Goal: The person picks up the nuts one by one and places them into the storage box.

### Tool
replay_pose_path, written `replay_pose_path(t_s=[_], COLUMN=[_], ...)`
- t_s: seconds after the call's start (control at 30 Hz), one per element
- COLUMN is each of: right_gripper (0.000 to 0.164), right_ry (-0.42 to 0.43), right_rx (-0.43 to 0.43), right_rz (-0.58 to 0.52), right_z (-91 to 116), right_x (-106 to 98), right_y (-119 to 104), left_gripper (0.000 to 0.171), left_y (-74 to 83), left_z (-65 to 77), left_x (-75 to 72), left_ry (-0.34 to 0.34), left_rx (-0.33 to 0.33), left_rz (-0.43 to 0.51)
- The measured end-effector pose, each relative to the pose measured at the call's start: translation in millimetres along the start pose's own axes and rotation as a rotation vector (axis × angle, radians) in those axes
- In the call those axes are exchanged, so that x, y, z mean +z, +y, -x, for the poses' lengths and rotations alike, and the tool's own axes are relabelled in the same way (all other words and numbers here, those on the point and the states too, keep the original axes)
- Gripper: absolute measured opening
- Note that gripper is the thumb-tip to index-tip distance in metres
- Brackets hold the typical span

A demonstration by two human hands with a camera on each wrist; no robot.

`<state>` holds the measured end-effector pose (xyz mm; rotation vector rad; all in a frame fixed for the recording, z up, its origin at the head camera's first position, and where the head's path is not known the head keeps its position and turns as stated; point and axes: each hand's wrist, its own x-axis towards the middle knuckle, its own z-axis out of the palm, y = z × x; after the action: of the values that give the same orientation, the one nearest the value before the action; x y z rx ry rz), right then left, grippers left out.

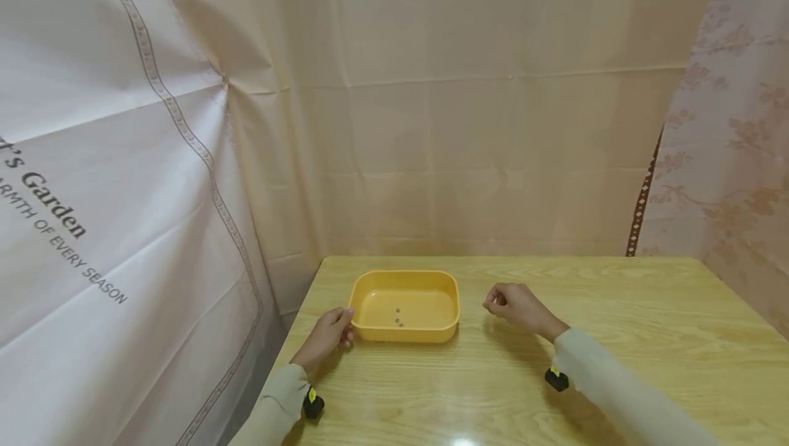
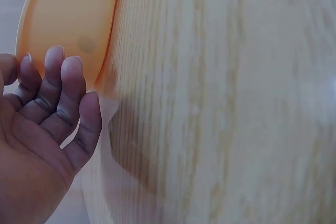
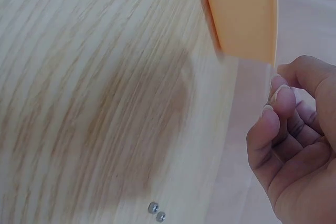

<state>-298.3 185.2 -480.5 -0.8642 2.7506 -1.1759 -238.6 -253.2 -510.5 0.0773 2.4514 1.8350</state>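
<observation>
A yellow plastic basin (image 1: 405,334) stands on the table with a few small metal nuts (image 1: 397,310) on its floor. My left hand (image 1: 327,338) holds the basin's near left corner, thumb at the rim and fingers against the outer wall (image 2: 68,30). To the right of the basin, my right hand (image 1: 520,305) is raised over the table, thumb and fingertips brought together. In the right wrist view a speck of grey metal shows between these fingertips (image 3: 283,100), apparently another nut. Two metal nuts (image 3: 153,207) lie on the wood below that hand.
The light wood table (image 1: 616,323) reaches back to a beige cloth hanging (image 1: 493,124). A white printed cloth (image 1: 154,227) hangs along the left side, and a pink floral one (image 1: 733,158) hangs at the right. Each wrist carries a small black camera (image 1: 557,379).
</observation>
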Motion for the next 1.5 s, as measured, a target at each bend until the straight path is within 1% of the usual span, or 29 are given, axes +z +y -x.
replay_pose_path(t_s=[0.07, 0.13, 0.3, 0.4, 0.6, 0.9, 1.13, 1.3, 1.5], right_gripper=[0.012, 0.012, 0.01, 0.01, 0.009, 0.008, 0.008, 0.008, 0.011], right_ry=[-0.008, -0.011, 0.012, 0.01, -0.002, -0.005, -0.029, -0.035, -0.024], right_rx=[0.0, -0.013, -0.061, -0.061, -0.038, -0.067, -0.074, -0.068, -0.096], right_rz=[-0.007, -0.011, 0.021, 0.03, 0.005, 0.02, -0.026, -0.021, -0.008], right_z=[-1.2, -2.6, -6.9, -9.6, -14.0, -20.1, -24.2, -26.7, -27.6], right_x=[1.6, 3.3, 7.5, 9.3, 11.9, 20.3, 25.4, 30.2, 33.1], right_y=[-1.3, -3.1, -7.1, -8.6, -14.1, -20.6, -29.3, -33.2, -38.1], left_gripper=[0.04, 0.042, 0.046, 0.045, 0.047, 0.047, 0.046, 0.046, 0.047], left_y=[0.1, 0.5, 2.5, 2.9, 3.7, 2.2, 0.7, 0.6, 0.7], left_z=[0.4, 1.7, 4.5, 3.7, 2.8, 2.7, 1.9, 2.3, 1.3], left_x=[0.2, 0.4, 0.0, -0.4, -0.5, -0.3, 0.0, 0.4, -0.1], left_ry=[-0.001, 0.003, 0.006, 0.001, 0.004, 0.011, 0.003, 0.003, 0.002], left_rx=[-0.003, -0.005, 0.001, 0.005, 0.001, 0.003, 0.015, 0.015, 0.013], left_rz=[0.003, -0.017, -0.057, -0.045, -0.041, -0.061, -0.068, -0.077, -0.058])
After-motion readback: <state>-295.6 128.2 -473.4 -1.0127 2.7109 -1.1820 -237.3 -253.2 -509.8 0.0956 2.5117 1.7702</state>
